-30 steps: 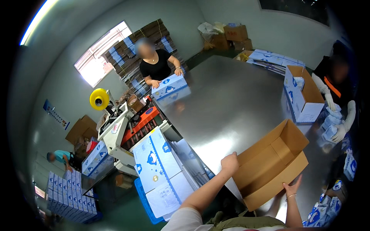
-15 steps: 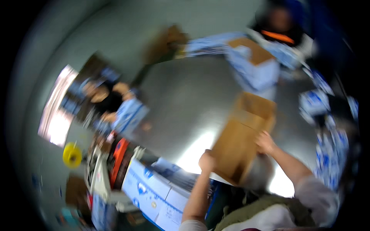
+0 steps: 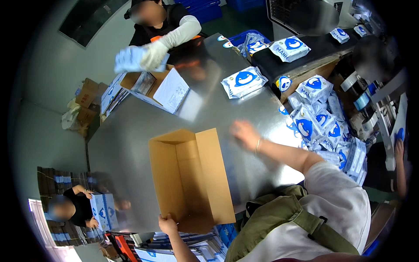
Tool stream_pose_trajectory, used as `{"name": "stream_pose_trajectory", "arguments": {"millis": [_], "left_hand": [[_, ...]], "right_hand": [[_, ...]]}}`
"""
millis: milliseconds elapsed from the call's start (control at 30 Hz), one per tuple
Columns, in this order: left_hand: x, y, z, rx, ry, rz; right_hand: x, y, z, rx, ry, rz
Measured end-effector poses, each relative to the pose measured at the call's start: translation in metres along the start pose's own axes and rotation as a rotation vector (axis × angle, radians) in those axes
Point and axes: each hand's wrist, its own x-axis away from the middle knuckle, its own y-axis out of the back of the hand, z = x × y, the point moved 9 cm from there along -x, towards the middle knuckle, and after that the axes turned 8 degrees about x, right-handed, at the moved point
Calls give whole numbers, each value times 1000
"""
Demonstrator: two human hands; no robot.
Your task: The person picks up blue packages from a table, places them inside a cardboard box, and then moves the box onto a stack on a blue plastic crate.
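Note:
An empty brown cardboard box (image 3: pixel 185 174) stands on the metal table with its open top toward me and one flap folded outward on its right. My left hand (image 3: pixel 168 225) grips the box's near left corner, thumb over the rim. My right hand (image 3: pixel 245 134) is off the box, over the table to its right. Motion blurs its fingers, and no object shows in it. Farther out, a white soft pack with a blue cartoon animal (image 3: pixel 244 82) lies on the table, beyond my right hand.
Many similar packs (image 3: pixel 312 118) are heaped beside the table's right edge, below a dark conveyor (image 3: pixel 279 65). Across the table, a gloved co-worker (image 3: pixel 155 54) holds packs over another carton (image 3: pixel 170 91). Another person at left holds a blue-white box (image 3: pixel 104 212). Flattened cartons (image 3: pixel 192 246) lie near me.
My view has swung toward the right, bringing the conveyor and heaped packs into sight. My right hand has let go of the cardboard box and moved away from it; my left still grips it.

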Motion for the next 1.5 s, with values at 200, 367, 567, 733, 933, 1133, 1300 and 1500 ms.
{"name": "stream_pose_trajectory", "arguments": {"millis": [200, 367, 567, 733, 933, 1133, 1300, 1500], "left_hand": [[1, 7, 11, 20, 49, -87], [-3, 13, -20, -131, 219, 5], [9, 21, 0, -130, 205, -64], [7, 6, 1, -76, 176, -14], [7, 6, 1, -48, 82, -35], [15, 17, 8, 194, 45, -115], [16, 16, 4, 138, 58, -38], [-1, 4, 27, -86, -206, 9]], "right_hand": [[-143, 43, -181, 314, -222, -30], [-107, 7, -165, 311, -345, 63], [34, 45, 31, 67, -126, 213], [77, 53, 27, -375, -309, 198], [4, 63, 12, -1420, -581, -73], [-78, -25, 237, -1747, -384, 804], [27, -159, 361, -397, 228, 907], [28, -54, 387, -415, 591, 791]]}}
